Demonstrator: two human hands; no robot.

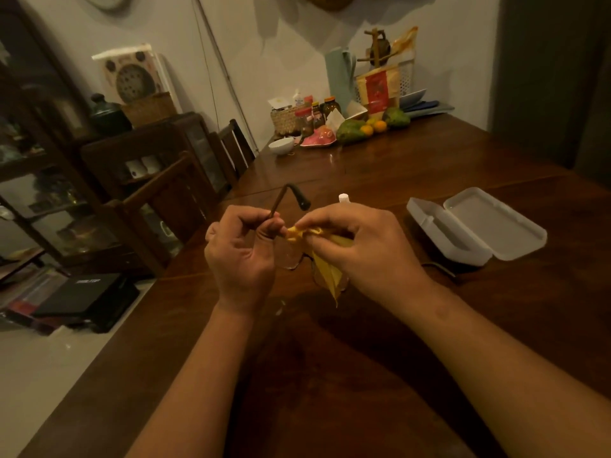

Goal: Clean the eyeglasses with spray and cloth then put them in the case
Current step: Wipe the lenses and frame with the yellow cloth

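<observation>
2 grips: left hand point(239, 256) holds eyeglasses point(281, 200), right hand point(360, 249) pinches cloth point(295, 235); box point(89, 292) lettering blurred.

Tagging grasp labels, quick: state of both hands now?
Left hand: closed, holding the eyeglasses by a temple arm.
Right hand: closed, pinching the yellow cloth against the eyeglasses.

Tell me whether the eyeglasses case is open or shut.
Open. The white eyeglasses case lies on the wooden table with its lid swung back flat. Both shallow halves face up, and nothing shows inside them.
</observation>
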